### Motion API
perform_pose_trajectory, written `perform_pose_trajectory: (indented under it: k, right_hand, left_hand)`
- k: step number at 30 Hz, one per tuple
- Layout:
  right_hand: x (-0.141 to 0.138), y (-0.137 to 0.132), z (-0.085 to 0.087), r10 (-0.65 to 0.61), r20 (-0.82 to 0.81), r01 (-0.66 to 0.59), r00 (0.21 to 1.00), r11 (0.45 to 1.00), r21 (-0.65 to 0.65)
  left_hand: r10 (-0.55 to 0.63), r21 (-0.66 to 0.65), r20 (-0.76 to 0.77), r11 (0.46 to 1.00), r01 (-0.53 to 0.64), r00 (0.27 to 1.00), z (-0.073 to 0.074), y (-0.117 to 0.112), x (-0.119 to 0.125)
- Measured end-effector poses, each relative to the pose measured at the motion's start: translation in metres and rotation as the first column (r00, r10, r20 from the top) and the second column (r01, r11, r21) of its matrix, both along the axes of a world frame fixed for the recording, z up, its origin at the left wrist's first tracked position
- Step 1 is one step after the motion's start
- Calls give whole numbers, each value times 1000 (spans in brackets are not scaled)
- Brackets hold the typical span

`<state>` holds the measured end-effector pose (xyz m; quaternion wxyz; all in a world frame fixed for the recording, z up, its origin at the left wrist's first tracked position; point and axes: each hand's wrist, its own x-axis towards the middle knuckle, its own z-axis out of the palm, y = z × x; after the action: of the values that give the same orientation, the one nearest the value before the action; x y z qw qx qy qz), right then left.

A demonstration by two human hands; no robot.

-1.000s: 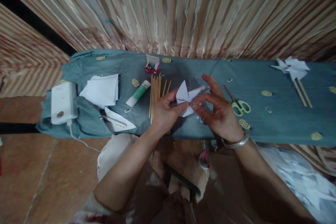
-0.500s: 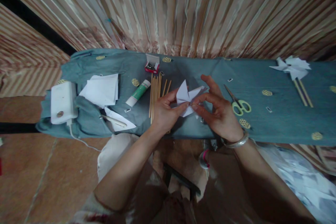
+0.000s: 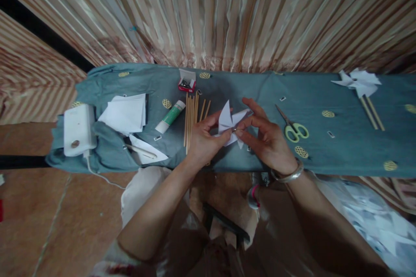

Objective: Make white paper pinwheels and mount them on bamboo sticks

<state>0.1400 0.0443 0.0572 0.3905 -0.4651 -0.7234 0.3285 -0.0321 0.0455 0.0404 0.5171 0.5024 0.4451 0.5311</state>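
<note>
A folded white paper pinwheel [image 3: 229, 121] is held above the near edge of the blue-green cloth-covered table [image 3: 341, 147]. My left hand [image 3: 204, 140] pinches it from the left, thumb and forefinger closed at its centre. My right hand [image 3: 264, 138] pinches the same centre from the right, fingertips closed on a small thin pin [image 3: 238, 129] that I can barely make out. A silver bangle [image 3: 287, 175] sits on my right wrist.
Left of my hands lie several wooden sticks [image 3: 191, 114], a green glue stick [image 3: 170, 116], a red box of pins [image 3: 186, 83], white paper squares [image 3: 125, 112] and a white charger [image 3: 78, 129]. Green-handled scissors [image 3: 292, 126] lie to the right; finished pinwheels on sticks [image 3: 360, 84] at far right.
Both hands stay pinched on the pinwheel's centre; the paper has shifted slightly and the view has dipped a little.
</note>
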Motion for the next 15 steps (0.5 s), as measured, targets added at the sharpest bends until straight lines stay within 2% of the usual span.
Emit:
perform_pose_trajectory:
  k: [6, 11, 15]
  right_hand:
    - [-1, 1, -2, 4, -32, -4, 999, 1000, -19]
    - [-2, 1, -5, -2, -82, -3, 997, 998, -63]
    - [-2, 2, -6, 23, -195, -50, 980, 990, -134]
  left_hand:
    - [-30, -13, 0, 999, 30, 1000, 4, -1, -2]
    - [-42, -11, 31, 999, 42, 999, 1, 0, -2]
    - [-55, -4, 31, 998, 55, 998, -2, 0, -3]
